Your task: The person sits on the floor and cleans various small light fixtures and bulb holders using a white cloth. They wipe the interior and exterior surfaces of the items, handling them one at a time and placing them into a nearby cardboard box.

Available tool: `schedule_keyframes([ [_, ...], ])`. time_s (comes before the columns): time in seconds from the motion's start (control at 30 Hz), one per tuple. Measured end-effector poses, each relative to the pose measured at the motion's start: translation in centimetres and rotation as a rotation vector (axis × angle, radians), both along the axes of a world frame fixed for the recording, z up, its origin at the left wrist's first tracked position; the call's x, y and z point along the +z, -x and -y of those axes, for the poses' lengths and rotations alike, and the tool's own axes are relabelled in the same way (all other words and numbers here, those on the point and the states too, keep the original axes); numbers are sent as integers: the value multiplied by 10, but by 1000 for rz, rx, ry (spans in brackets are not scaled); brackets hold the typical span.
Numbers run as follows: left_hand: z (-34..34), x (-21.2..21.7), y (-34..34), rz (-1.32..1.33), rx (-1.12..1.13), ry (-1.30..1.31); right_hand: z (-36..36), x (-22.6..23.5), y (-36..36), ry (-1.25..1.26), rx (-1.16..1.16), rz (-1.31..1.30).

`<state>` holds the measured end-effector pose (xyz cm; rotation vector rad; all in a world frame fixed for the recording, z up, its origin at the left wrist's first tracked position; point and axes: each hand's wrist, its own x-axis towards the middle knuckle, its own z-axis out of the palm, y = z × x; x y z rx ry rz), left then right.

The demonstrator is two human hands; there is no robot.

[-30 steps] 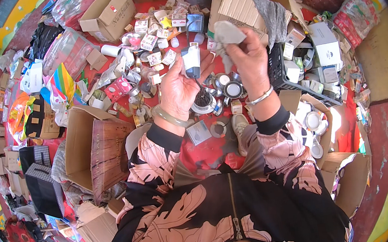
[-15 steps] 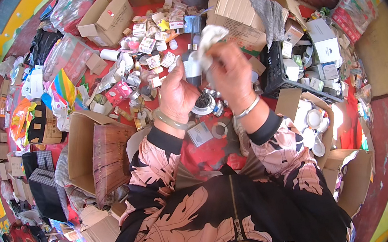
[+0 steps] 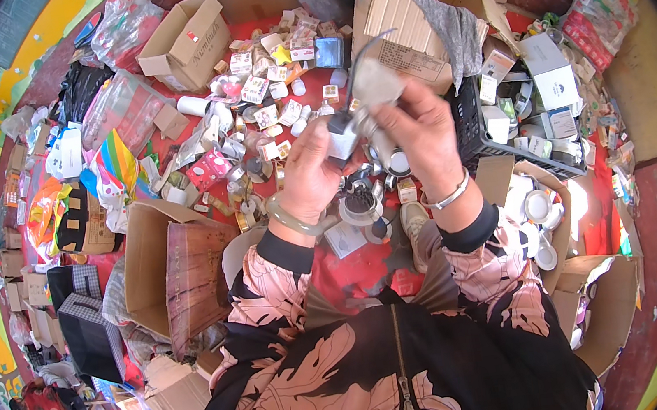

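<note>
My left hand (image 3: 304,179) is closed on a small black block with a white face (image 3: 341,138), held up in front of me. A thin dark cord (image 3: 361,53) rises above the block in a curve; whether it joins the block cannot be made out. In my right hand (image 3: 426,138) is a crumpled off-white cloth (image 3: 376,85), pinched between thumb and fingers close beside the block. Below the hands, a round white piece with a dark ribbed centre (image 3: 360,203) and a flat white box (image 3: 345,239) lie on the red floor.
Many small boxes and jars (image 3: 255,90) are heaped ahead. A black crate (image 3: 471,130) full of boxes stands at the right, above a carton with white round parts (image 3: 538,206). To the left is an open carton (image 3: 146,270). My shoe (image 3: 415,227) shows below the right hand.
The cloth has moved right and slightly down with my right hand, and its blur has lessened. The block has shifted slightly right and down, and the dark cord now shows above it.
</note>
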<state>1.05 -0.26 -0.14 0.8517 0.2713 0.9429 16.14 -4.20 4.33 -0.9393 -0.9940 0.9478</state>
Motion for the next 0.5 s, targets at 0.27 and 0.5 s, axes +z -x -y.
schedule_keyframes([
  [0.27, 2, -12, 3, -79, 59, -62, -7, -17, 6, -16, -75, 247],
  [0.5, 1, -4, 2, 0, 140, -176, -13, -20, -15, 294, -116, 588],
])
